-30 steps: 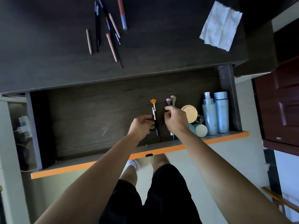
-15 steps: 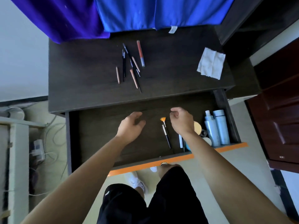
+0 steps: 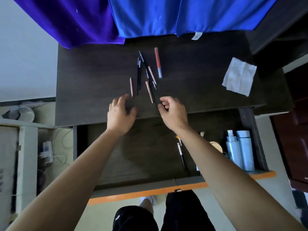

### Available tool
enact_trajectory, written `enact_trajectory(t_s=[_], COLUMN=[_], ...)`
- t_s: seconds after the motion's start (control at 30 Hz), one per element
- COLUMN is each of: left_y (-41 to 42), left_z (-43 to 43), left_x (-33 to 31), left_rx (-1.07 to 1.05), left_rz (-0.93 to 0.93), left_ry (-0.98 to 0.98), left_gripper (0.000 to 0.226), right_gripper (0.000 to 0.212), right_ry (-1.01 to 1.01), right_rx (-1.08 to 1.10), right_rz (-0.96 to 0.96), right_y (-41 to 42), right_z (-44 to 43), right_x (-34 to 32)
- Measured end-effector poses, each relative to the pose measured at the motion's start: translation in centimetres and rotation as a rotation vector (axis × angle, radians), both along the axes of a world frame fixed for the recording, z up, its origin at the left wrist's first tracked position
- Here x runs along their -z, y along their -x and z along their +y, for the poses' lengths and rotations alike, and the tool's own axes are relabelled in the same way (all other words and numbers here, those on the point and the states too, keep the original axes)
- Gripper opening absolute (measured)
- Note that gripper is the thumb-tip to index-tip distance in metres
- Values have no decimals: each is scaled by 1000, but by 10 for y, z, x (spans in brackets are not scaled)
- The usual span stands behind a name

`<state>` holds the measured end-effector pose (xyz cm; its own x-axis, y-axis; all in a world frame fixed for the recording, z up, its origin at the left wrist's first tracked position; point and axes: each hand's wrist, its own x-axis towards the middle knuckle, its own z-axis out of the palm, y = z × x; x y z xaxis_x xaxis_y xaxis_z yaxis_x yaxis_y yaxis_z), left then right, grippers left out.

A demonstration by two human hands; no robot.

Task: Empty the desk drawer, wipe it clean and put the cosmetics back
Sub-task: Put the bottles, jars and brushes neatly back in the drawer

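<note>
The dark desk drawer point(image 3: 133, 164) stands pulled out, with an orange front edge. Along its right side lie two pale blue bottles point(image 3: 240, 150), a round compact point(image 3: 216, 146) and a fan brush point(image 3: 181, 152), partly hidden by my right forearm. On the desk top point(image 3: 86, 90) above lie several pencils and thin brushes point(image 3: 146, 75) and an orange tube point(image 3: 158, 62). My left hand point(image 3: 120, 112) hovers empty over the desk's front edge, fingers spread, just below a pink pencil point(image 3: 131, 86). My right hand point(image 3: 173, 112) is loosely curled, its fingertips at the near end of a thin black brush point(image 3: 154, 95).
A white wipe point(image 3: 239, 76) lies on the desk top at the right. Purple and blue cloth point(image 3: 150, 15) hangs over the desk's back edge. A shelf with cables stands at the left, a dark red cabinet point(image 3: 295, 144) at the right. My legs are below the drawer.
Both hands have left the drawer and moved up to the desk top near the pencils. The brushes they were holding a second ago now lie in the drawer. The view has tilted upward.
</note>
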<state>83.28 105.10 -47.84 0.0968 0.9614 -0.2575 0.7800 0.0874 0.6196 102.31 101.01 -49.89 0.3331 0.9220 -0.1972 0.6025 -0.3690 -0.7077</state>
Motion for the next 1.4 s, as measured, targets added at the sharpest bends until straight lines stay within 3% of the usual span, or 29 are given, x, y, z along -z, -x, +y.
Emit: enact_trajectory(t_s=[0.3, 0.43, 0.57, 0.8, 1.03, 1.13, 1.2, 1.3, 1.4], left_y=[-23, -34, -39, -33, -19, -14, -13, -10, -6], left_z=[65, 77, 81, 76, 49, 37, 27, 7, -17], left_x=[21, 25, 28, 32, 30, 22, 15, 7, 2], left_rx=[-204, -252, -228, -205, -3, -9, -156, -439, -514], left_rz=[43, -6, -26, -21, 137, 139, 10, -424, -764], left_ry=[-61, -94, -140, -152, -147, -114, -10, 241, 405], left_gripper=[57, 48, 39, 37, 29, 20, 17, 24, 22], right_gripper=[46, 21, 7, 6, 9, 10, 11, 12, 17], right_ry=[56, 84, 81, 10, -6, -37, -58, -53, -64], right_rx=[-103, -94, -94, 35, 104, 85, 87, 110, 205], right_rz=[-91, -91, -14, 106, 44, -4, -5, 13, 99], right_y=[3, -1, -8, -30, -49, -48, -45, -41, -36], right_z=[62, 70, 71, 67, 40, 22, 13, 0, -21], right_x=[7, 13, 10, 6, 8, 10, 11, 11, 9])
